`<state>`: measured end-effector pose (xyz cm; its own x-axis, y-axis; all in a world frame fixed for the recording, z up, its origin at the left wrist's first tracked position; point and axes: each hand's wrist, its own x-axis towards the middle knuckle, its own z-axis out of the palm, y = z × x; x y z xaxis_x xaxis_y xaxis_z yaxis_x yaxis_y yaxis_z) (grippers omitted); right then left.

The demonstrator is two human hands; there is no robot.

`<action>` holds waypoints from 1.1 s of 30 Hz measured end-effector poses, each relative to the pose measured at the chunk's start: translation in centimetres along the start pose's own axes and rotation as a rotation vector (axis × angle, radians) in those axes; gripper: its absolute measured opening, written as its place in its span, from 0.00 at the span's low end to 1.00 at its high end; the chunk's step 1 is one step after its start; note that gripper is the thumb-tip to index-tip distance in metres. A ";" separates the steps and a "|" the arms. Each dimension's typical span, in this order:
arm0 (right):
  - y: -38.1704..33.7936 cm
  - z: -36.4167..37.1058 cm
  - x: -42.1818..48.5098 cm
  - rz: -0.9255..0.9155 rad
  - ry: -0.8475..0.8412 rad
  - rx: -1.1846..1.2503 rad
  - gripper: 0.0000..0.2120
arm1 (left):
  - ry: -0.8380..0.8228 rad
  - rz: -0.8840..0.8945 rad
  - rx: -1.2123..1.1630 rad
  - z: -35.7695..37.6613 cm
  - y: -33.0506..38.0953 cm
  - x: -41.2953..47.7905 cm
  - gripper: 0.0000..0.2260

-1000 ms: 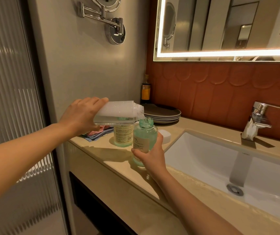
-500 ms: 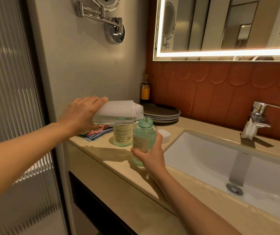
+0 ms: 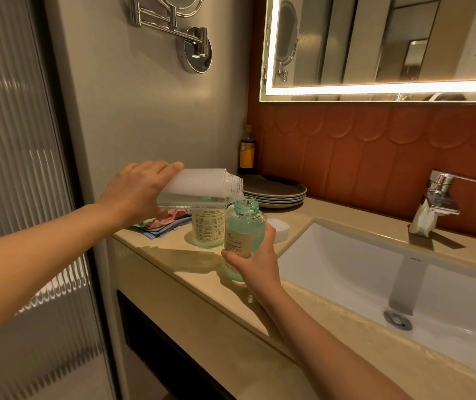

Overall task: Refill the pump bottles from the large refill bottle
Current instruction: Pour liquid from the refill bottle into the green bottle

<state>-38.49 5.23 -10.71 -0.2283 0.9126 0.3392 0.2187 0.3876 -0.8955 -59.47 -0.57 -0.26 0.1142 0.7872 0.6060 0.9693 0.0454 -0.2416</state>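
While the left hand (image 3: 138,192) grips the refill bottle (image 3: 199,187) on its side above the open green bottle (image 3: 244,229), right hand (image 3: 255,261) fingers wrapping it near the table's (image 3: 173,261) front edge, tip slowly, mouths aligned.

The refill bottle (image 3: 199,187), tipped sideways in the left hand (image 3: 137,192), has its mouth just above the neck of the small bottle (image 3: 244,235), which the right hand (image 3: 255,264) holds on the counter (image 3: 150,255) left of the sink (image 3: 332,264). Behind it stands a second bottle (image 3: 206,230), with cloths (image 3: 163,225) to its left and plates (image 3: 274,192) farther back.
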 end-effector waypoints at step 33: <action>0.3 0.1 0.1 0.000 0.000 0.018 0.44 | -0.007 0.018 -0.004 0.2 -0.3 0.4 0.40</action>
<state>-38.49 5.44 -10.98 -0.2281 0.9125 0.3395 0.2015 0.3854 -0.9005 -59.77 -0.17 -0.06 0.1297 0.7924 0.5960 0.9679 0.0292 -0.2496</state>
